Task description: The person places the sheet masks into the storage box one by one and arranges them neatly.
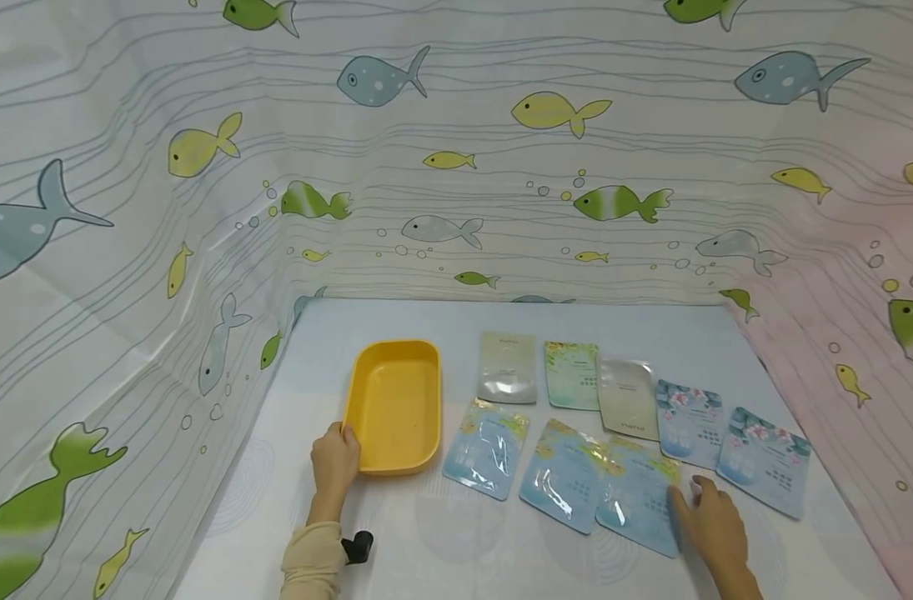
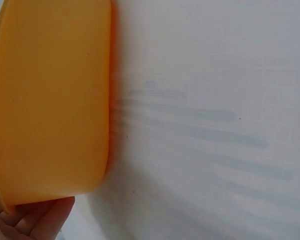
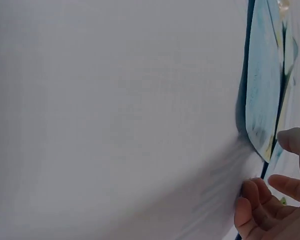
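My left hand (image 1: pixel 335 458) grips the lower left corner of a yellow plastic tray (image 1: pixel 396 408). In the left wrist view, fingers (image 2: pixel 50 220) lie under its rim, against the outer wall. My right hand (image 1: pixel 711 525) is at the right edge of a blue sheet-mask packet with yellow flowers (image 1: pixel 636 500), its thumb tip right at that edge. The right wrist view shows the thumb (image 3: pixel 292 140) beside the packet (image 3: pixel 262 90) and the other fingers loosely bent, with nothing between them. Two like packets (image 1: pixel 564 475) (image 1: pixel 488 450) lie to its left, the nearer one slightly overlapping it.
Behind lie two silvery beige packets (image 1: pixel 507 367) (image 1: pixel 627 398) and a green one (image 1: pixel 572 375). Two blue packets with pink flowers (image 1: pixel 689 423) (image 1: pixel 765 462) are at the right. A black object (image 1: pixel 358 547) sticks out by the left sleeve. Fish-patterned sheets (image 1: pixel 501 192) surround the white table (image 1: pixel 456 542).
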`<state>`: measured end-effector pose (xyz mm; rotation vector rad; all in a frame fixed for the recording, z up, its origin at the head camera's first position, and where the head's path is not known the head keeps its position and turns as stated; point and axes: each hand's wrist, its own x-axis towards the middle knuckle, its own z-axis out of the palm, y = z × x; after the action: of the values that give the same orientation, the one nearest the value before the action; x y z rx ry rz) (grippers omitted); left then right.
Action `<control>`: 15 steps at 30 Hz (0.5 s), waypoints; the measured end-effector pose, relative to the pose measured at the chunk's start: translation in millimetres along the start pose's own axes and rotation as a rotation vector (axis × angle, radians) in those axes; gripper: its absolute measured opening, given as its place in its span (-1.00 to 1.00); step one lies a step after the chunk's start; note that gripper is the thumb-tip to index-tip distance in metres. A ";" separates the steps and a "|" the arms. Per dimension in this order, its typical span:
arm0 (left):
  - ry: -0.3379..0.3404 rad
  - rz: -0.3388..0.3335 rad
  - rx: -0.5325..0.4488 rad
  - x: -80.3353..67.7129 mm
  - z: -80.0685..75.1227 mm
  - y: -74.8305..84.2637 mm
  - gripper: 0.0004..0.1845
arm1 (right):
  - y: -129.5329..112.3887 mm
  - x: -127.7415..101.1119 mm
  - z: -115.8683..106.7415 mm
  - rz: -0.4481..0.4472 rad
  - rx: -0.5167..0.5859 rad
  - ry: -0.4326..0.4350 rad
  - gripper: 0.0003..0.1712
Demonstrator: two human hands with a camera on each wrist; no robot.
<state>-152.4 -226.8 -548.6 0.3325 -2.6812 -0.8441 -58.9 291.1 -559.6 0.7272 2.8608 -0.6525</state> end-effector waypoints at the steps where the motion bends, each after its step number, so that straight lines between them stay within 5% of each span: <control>1: 0.010 -0.001 -0.016 0.0 0.8 -0.6 -0.67 | 1.8 -0.4 0.2 0.005 0.011 -0.014 -0.31; 15: 0.126 -0.106 -0.269 -3.6 11.2 -8.3 -0.75 | -3.9 -9.4 3.3 0.121 0.107 -0.112 -0.29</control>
<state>-152.0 -226.5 -562.9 0.4495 -2.4137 -1.1593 -52.6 282.5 -559.0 0.8431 2.6731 -0.8064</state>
